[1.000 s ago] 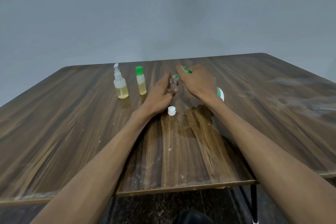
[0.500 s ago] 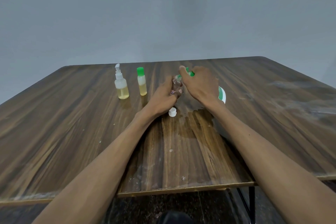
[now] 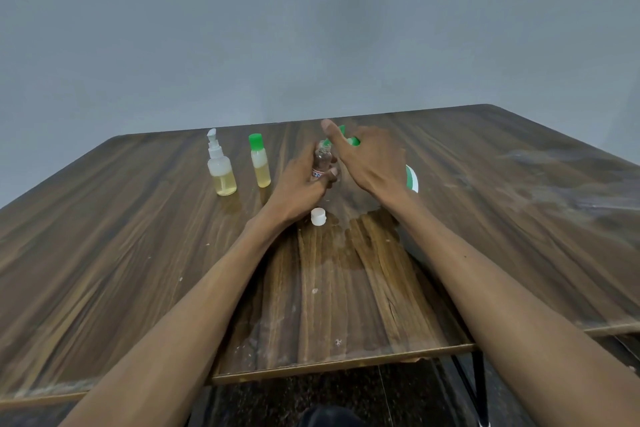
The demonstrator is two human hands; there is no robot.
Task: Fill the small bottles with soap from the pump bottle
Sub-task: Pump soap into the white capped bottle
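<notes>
left hand [image 3: 304, 180] grips the small clear bottle [image 3: 322, 163] upright; right hand [image 3: 367, 159] (fingers spread) presses the green pump [image 3: 348, 139].

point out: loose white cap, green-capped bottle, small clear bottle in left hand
loose white cap [image 3: 318, 217], head view, its side wall
green-capped bottle [image 3: 260, 166], head view, mid body
small clear bottle [image 3: 322, 159], head view, upper body above the fingers

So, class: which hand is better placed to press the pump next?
Probably the right hand: it rests on the green pump bottle. The left hand grips the small open bottle.
</notes>
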